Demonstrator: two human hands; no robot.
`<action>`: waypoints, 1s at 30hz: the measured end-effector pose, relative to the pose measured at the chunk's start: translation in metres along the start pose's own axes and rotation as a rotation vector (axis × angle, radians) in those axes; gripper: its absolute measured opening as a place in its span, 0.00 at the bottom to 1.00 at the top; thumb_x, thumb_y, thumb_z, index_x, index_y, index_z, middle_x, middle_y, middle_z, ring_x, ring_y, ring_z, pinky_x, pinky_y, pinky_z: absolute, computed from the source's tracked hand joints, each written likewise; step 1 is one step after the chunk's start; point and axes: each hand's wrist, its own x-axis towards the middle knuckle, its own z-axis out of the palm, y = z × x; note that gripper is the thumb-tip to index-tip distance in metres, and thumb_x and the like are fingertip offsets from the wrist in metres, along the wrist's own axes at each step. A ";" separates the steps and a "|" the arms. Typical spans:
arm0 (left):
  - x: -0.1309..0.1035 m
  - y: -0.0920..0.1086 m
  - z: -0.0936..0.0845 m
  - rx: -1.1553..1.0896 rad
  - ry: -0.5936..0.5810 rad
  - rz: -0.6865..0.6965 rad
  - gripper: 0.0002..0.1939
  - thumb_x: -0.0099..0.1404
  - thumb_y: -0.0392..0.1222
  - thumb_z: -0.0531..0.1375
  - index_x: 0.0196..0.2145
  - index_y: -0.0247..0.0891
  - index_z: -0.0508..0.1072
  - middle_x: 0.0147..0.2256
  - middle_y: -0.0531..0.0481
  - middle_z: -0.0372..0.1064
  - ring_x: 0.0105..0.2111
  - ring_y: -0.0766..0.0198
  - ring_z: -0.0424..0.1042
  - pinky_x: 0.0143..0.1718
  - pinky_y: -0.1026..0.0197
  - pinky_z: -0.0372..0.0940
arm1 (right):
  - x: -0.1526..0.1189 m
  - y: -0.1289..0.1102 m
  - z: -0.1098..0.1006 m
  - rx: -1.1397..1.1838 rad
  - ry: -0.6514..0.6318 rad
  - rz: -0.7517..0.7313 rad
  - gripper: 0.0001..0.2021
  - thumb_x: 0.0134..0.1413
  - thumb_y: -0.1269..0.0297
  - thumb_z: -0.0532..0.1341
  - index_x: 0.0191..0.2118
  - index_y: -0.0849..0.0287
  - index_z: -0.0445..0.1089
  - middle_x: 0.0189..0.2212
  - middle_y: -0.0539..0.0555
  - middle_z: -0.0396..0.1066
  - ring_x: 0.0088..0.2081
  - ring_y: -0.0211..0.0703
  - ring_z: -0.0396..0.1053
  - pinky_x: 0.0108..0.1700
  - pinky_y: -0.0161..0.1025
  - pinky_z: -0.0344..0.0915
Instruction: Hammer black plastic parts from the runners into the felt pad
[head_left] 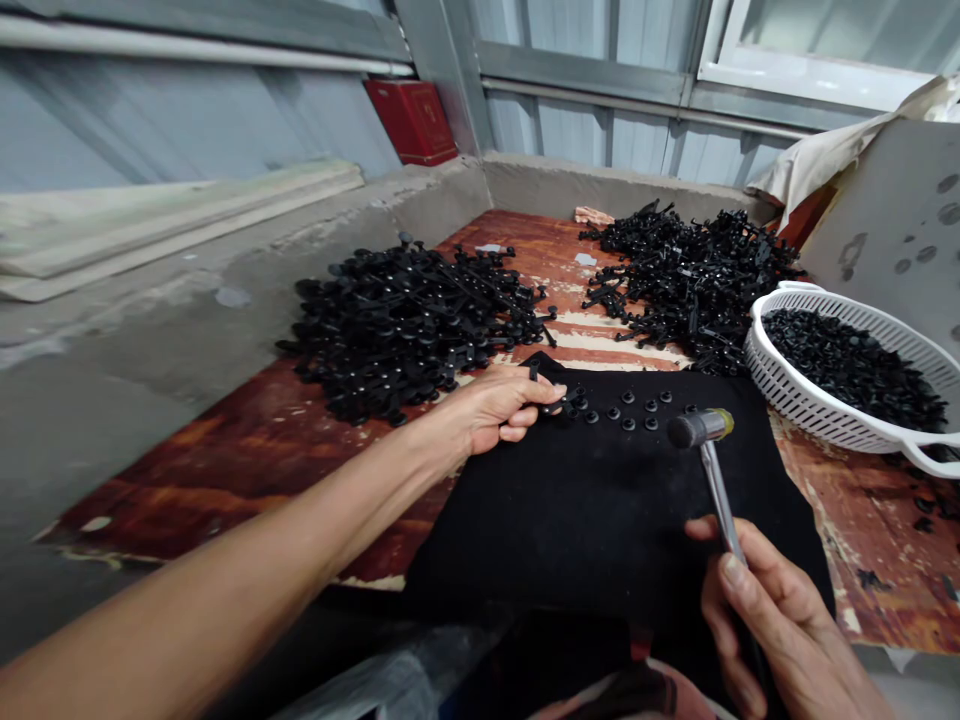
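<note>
My left hand [504,405] is closed in a pinch on a small black plastic part [553,407] at the far left edge of a black mat [570,530]. Beside its fingertips, several small round black caps [628,424] lie scattered on the mat; some touch or overlap the held part. My right hand [784,610] grips the handle of a small mallet [721,490], its head raised over the mat's right side. One mallet face is black, the other yellowish. The lower end of the handle is partly hidden by my fingers.
A heap of black stemmed parts [420,330] lies at left on the worn red-brown board [247,450], with another heap [697,270] at back right. A white basket [787,400] full of small black pieces stands right. A red box [412,122] sits on the ledge.
</note>
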 end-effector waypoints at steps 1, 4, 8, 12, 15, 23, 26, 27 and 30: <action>0.000 0.001 0.000 0.009 0.012 -0.001 0.13 0.53 0.28 0.65 0.20 0.34 0.64 0.17 0.55 0.63 0.09 0.81 0.48 0.08 0.75 0.40 | -0.001 0.000 -0.002 -0.038 0.017 0.002 0.24 0.56 0.44 0.62 0.54 0.50 0.68 0.19 0.43 0.61 0.15 0.28 0.52 0.17 0.27 0.55; -0.001 0.004 0.002 0.028 0.034 -0.002 0.16 0.50 0.28 0.67 0.19 0.36 0.62 0.15 0.59 0.58 0.09 0.80 0.46 0.09 0.74 0.38 | -0.005 0.000 -0.012 -0.241 0.125 -0.027 0.24 0.56 0.42 0.60 0.56 0.43 0.70 0.30 0.53 0.73 0.26 0.43 0.71 0.24 0.36 0.69; -0.003 0.010 0.004 0.088 0.056 0.014 0.17 0.49 0.27 0.67 0.19 0.37 0.61 0.13 0.62 0.52 0.09 0.79 0.45 0.10 0.73 0.37 | 0.005 -0.014 -0.015 -0.618 0.085 -0.271 0.25 0.60 0.46 0.57 0.62 0.42 0.65 0.52 0.56 0.74 0.51 0.56 0.72 0.50 0.50 0.72; -0.004 0.014 0.007 0.127 0.074 0.027 0.15 0.50 0.26 0.65 0.20 0.37 0.62 0.12 0.62 0.52 0.09 0.79 0.44 0.10 0.72 0.37 | 0.032 -0.037 0.000 -0.864 -0.027 -0.828 0.26 0.65 0.65 0.52 0.68 0.49 0.54 0.62 0.56 0.64 0.61 0.53 0.63 0.61 0.54 0.61; -0.005 0.014 0.008 0.134 0.084 0.037 0.15 0.50 0.25 0.65 0.21 0.38 0.62 0.12 0.64 0.49 0.09 0.78 0.43 0.11 0.71 0.36 | 0.053 -0.045 0.012 -1.083 0.021 -1.011 0.30 0.64 0.72 0.49 0.70 0.54 0.48 0.61 0.62 0.64 0.59 0.54 0.65 0.57 0.54 0.66; -0.006 0.014 0.009 0.150 0.082 0.046 0.17 0.47 0.26 0.66 0.20 0.39 0.61 0.11 0.65 0.46 0.09 0.78 0.43 0.12 0.71 0.35 | 0.068 -0.048 0.022 -1.417 0.027 -0.964 0.30 0.57 0.79 0.46 0.66 0.64 0.56 0.36 0.59 0.68 0.23 0.42 0.66 0.25 0.39 0.69; -0.008 0.016 0.009 0.149 0.079 0.039 0.17 0.49 0.26 0.64 0.20 0.39 0.59 0.11 0.65 0.46 0.09 0.78 0.42 0.12 0.71 0.35 | 0.061 -0.048 0.023 -1.311 0.094 -1.132 0.35 0.59 0.80 0.47 0.70 0.53 0.43 0.36 0.56 0.66 0.30 0.43 0.69 0.31 0.39 0.70; -0.009 0.017 0.010 0.151 0.075 0.034 0.17 0.51 0.26 0.64 0.20 0.39 0.59 0.11 0.65 0.46 0.09 0.78 0.42 0.12 0.71 0.35 | 0.059 -0.048 0.023 -1.278 0.118 -1.197 0.37 0.59 0.81 0.47 0.71 0.51 0.38 0.36 0.55 0.66 0.31 0.44 0.70 0.32 0.39 0.70; -0.009 0.017 0.011 0.165 0.081 0.024 0.16 0.52 0.26 0.63 0.20 0.39 0.58 0.11 0.64 0.46 0.10 0.78 0.42 0.12 0.71 0.36 | 0.059 -0.047 0.023 -1.385 0.117 -1.205 0.35 0.58 0.82 0.47 0.70 0.57 0.43 0.34 0.56 0.67 0.26 0.44 0.69 0.25 0.37 0.67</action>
